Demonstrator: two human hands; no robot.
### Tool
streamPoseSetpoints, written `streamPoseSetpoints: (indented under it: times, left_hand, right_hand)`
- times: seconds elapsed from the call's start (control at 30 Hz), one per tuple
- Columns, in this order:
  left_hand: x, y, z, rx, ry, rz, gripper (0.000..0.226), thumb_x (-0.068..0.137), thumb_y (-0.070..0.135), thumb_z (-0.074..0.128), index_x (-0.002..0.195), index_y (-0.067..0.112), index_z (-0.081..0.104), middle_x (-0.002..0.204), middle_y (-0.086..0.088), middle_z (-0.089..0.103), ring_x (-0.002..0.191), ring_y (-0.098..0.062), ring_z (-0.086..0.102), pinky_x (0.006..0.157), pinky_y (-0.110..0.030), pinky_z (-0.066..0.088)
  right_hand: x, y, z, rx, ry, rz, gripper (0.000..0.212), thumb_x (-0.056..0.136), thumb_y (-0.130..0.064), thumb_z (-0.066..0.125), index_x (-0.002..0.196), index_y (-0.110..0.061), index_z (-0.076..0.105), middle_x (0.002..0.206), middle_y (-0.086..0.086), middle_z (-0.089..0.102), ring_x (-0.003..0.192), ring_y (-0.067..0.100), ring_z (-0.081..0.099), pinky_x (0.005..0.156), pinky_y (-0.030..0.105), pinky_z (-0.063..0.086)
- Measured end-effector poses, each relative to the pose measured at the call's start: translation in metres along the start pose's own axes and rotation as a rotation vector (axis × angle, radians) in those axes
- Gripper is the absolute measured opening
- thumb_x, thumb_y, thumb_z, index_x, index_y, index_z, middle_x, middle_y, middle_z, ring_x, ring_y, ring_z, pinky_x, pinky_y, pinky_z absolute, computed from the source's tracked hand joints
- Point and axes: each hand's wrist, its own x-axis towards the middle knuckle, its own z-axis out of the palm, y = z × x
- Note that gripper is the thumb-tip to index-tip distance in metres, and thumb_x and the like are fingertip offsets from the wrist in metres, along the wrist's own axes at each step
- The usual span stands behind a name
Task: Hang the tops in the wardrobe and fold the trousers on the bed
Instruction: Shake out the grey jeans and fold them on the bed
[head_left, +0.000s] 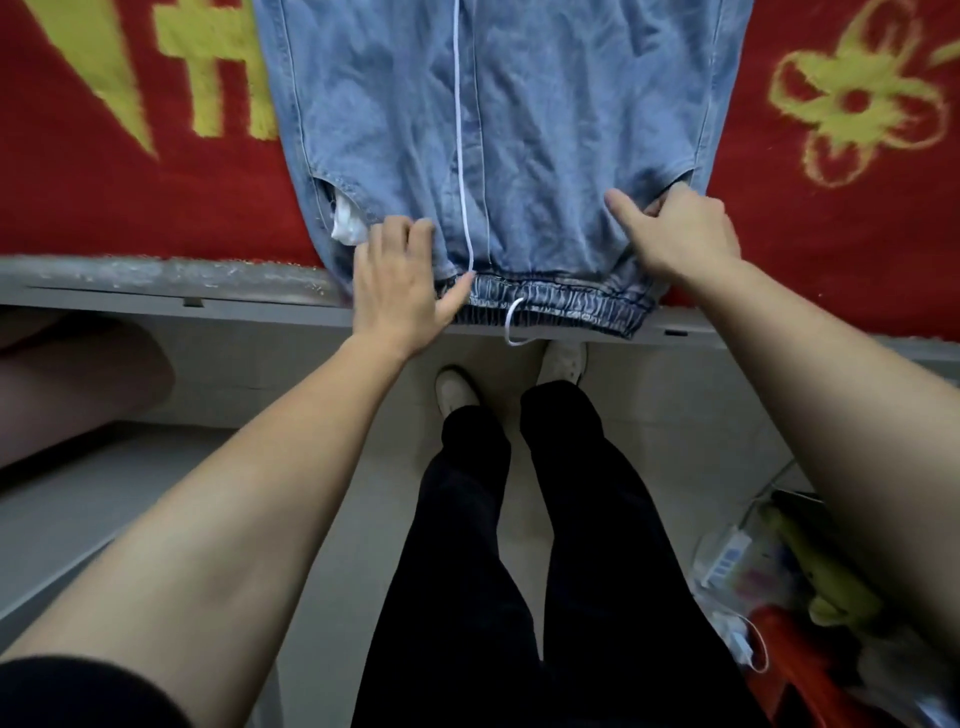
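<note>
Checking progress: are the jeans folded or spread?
Spread, as far as shown: jeans lie flat at full width, waistband at the bed edge.

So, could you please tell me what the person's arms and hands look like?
Both arms are bare from the wrist to past the elbow. A black sleeve shows at the left upper arm. The left hand and right hand carry no visible gloves, rings or watch.

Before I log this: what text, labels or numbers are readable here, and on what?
No text can be read.
Red blanket: big yellow strokes at left, cut off by the jeans, not legible as a word.
Packet, lower right: blue print, too blurred.
Jeans: no label shows.
</note>
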Motion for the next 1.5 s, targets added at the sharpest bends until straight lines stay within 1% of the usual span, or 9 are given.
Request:
streamPoseSetpoints:
  times: [0.17,0.47,0.63,0.8,0.93,1.03,1.17,1.33,1.5]
  left_hand:
    - [-0.004,0.006,0.003,0.169,-0.234,0.249,0.037,0.08,0.036,0.071,0.102,0.009,0.058,0.103,-0.014,0.055,0.093,-0.033,0.05,0.07,-0.043,0.04]
    - [-0.012,0.017,0.011,0.102,-0.094,0.313,0.016,0.064,0.024,0.057,0.061,0.009,0.055,0.064,-0.003,0.054,0.072,-0.029,0.055,0.055,-0.033,0.036]
    - [-0.027,0.024,0.017,0.104,-0.204,0.365,0.016,0.062,0.022,0.064,0.064,0.007,0.059,0.066,-0.003,0.056,0.076,-0.03,0.055,0.055,-0.033,0.037]
    - [-0.023,0.033,0.014,0.105,-0.288,0.307,0.041,0.084,0.047,0.053,0.077,0.01,0.067,0.079,-0.005,0.061,0.089,-0.031,0.051,0.068,-0.038,0.036]
    - [0.01,0.035,0.011,-0.08,0.123,0.024,0.033,0.094,0.038,0.05,0.106,0.01,0.063,0.112,-0.019,0.058,0.109,-0.034,0.048,0.089,-0.05,0.044]
    - [0.033,0.022,0.022,-0.007,-0.16,-0.18,0.064,0.098,0.061,0.026,0.154,0.031,0.021,0.161,-0.021,0.012,0.148,-0.042,0.006,0.116,-0.063,0.002]
    - [0.04,0.013,0.04,0.054,-0.392,-0.262,0.074,0.091,0.075,0.009,0.154,0.041,-0.009,0.161,-0.02,-0.016,0.145,-0.047,-0.018,0.113,-0.067,-0.01]
    - [0.042,0.054,0.027,-0.003,-0.139,-0.327,0.06,0.093,0.046,0.04,0.147,0.022,0.035,0.157,-0.024,0.017,0.146,-0.038,0.013,0.114,-0.057,0.009]
    - [0.042,0.139,0.022,-0.341,0.082,0.069,0.027,0.092,0.033,0.057,0.087,0.007,0.064,0.091,-0.016,0.059,0.084,-0.034,0.056,0.068,-0.043,0.047]
  right_hand:
    - [-0.003,0.009,0.016,0.15,0.032,0.019,0.052,0.082,-0.072,0.054,0.093,-0.021,0.057,0.096,0.003,0.063,0.094,0.028,0.056,0.074,0.035,0.038]
    - [-0.027,0.012,0.028,0.237,0.105,0.06,0.044,0.087,-0.042,0.044,0.056,-0.012,0.037,0.057,0.005,0.042,0.067,0.032,0.047,0.051,0.037,0.024]
    - [-0.028,0.018,0.027,0.135,-0.026,0.141,0.039,0.083,-0.042,0.048,0.059,-0.011,0.047,0.074,0.014,0.057,0.08,0.037,0.057,0.064,0.034,0.034]
    - [-0.025,0.024,0.023,0.068,0.099,0.188,0.058,0.086,-0.071,0.038,0.088,-0.017,0.058,0.104,0.01,0.064,0.099,0.034,0.06,0.075,0.037,0.038]
    - [-0.014,0.027,0.017,0.335,0.498,0.137,0.062,0.092,-0.067,0.031,0.122,-0.016,0.05,0.124,0.009,0.048,0.109,0.029,0.056,0.085,0.038,0.042]
    - [0.006,0.041,0.014,-0.033,0.498,-0.202,0.055,0.101,-0.047,0.038,0.149,-0.021,0.037,0.146,0.022,0.036,0.131,0.032,0.044,0.105,0.039,0.038]
    - [0.011,0.067,0.012,-0.308,0.258,-0.227,0.051,0.103,-0.035,0.035,0.154,-0.034,0.031,0.159,0.022,0.024,0.143,0.04,0.026,0.113,0.05,0.025]
    - [0.026,0.049,-0.014,0.001,0.174,-0.098,0.041,0.09,-0.025,0.045,0.128,-0.026,0.058,0.142,0.016,0.041,0.134,0.034,0.036,0.11,0.043,0.03]
    - [0.071,0.04,-0.054,0.28,0.276,0.015,0.037,0.092,-0.022,0.043,0.125,-0.011,0.054,0.123,0.006,0.055,0.119,0.023,0.052,0.099,0.027,0.035]
